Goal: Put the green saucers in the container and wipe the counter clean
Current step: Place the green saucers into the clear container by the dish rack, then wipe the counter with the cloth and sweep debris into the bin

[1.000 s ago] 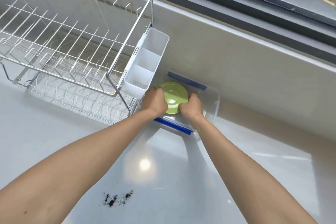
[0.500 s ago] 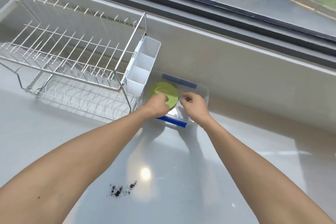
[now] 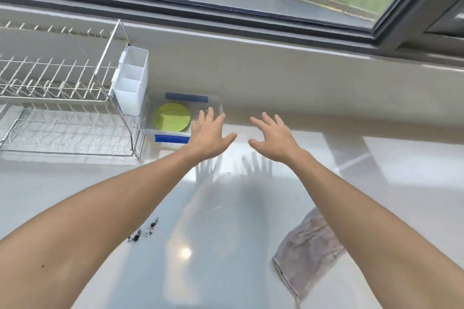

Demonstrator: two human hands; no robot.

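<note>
Green saucers [image 3: 171, 120] lie stacked inside a clear plastic container [image 3: 173, 138] with blue clips, set against the back wall beside the dish rack. My left hand [image 3: 209, 134] hovers open just right of the container, fingers spread, covering its right end. My right hand [image 3: 275, 138] is open too, further right above the white counter [image 3: 226, 221], holding nothing. A small patch of dark crumbs [image 3: 143, 232] lies on the counter below my left forearm. A grey cloth [image 3: 307, 246] rests on the counter, partly hidden under my right forearm.
A wire dish rack [image 3: 62, 108] with a white cutlery holder [image 3: 131, 83] stands at the left. A low wall and window sill [image 3: 276, 68] run along the back of the counter.
Both hands let go of the saucers and pulled back to the right, now spread open. The saucers stay in the container. The view lifted, bringing the cloth into sight.
</note>
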